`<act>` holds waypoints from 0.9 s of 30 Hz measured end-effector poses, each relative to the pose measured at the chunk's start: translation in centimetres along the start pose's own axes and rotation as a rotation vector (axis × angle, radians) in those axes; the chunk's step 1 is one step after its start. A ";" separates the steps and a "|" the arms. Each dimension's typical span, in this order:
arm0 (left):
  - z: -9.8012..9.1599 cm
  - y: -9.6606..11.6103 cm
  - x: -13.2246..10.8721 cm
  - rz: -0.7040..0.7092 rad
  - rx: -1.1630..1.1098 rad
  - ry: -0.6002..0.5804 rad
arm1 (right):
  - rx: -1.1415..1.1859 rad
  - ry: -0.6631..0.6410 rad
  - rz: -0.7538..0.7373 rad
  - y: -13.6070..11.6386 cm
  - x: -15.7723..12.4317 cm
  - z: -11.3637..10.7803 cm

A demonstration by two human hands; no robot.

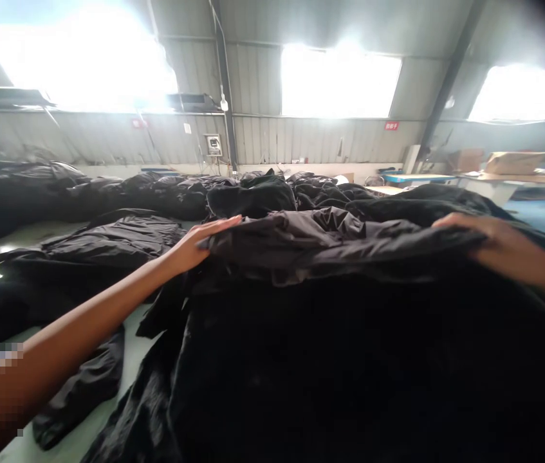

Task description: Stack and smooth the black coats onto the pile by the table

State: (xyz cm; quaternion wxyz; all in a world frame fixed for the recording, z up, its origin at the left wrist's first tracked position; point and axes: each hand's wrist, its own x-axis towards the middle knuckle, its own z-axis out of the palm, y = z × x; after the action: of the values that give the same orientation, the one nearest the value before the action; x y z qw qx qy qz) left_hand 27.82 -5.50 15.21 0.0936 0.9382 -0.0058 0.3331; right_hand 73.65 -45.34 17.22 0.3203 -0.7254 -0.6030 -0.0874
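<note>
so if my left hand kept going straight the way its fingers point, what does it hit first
Likely the bunched black garment that the left hand rests on; beyond it the dark heap, depth unclear.

Hands: two, left hand [199, 244], right hand [475, 235]. Black garment [330, 247] under both: one. Heaped black garments [166, 193] behind: too many to count. Bright windows [79, 58] [340, 80] [518, 93]: three. Red wall signs [390, 126] [137, 123]: two. Cardboard boxes [516, 162] [465, 159]: two. Wall meter box [213, 145]: one.

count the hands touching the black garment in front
2. The left hand lies on the left end of the black garment, the right hand on its right end. No other hands show, though fabric piles could hide some.
</note>
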 end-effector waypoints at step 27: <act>-1.7 4.7 1.8 -0.328 -0.207 -0.396 | 0.132 -0.247 0.608 -5.9 20.2 18.2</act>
State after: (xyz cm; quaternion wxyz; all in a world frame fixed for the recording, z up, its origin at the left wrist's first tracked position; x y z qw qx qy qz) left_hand 27.78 -9.76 18.44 0.2388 0.9589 0.0941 0.1210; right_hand 68.58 -18.04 15.50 0.3028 -0.8548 -0.3976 0.1400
